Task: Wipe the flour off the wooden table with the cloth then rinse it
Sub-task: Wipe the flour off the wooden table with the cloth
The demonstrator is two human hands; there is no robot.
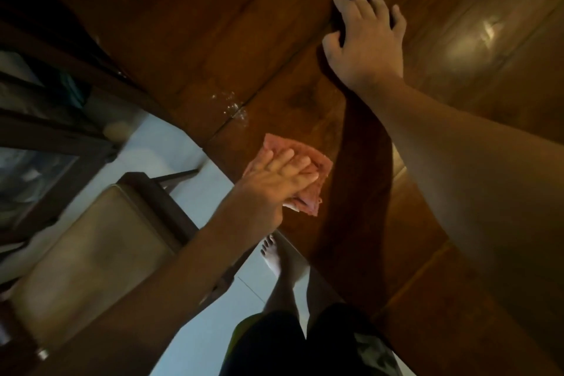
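Closest in, the right arm (457,192) lies across the table (305,107). The right hand (367,40) rests on the wood with fingers loosely spread, holding nothing. The left hand (274,180) presses the pink cloth (308,204) flat, fingers straight on top rather than curled round it. The cloth lies near the table edge. Flour (233,107) sits just beyond it, on a plank seam close to that edge. A stroke toward the edge would likely sweep flour onto the floor (183,146) or the chair (91,253), and a stroke along the seam could pack it into the gap. With no real grip, the cloth may bunch or slip.
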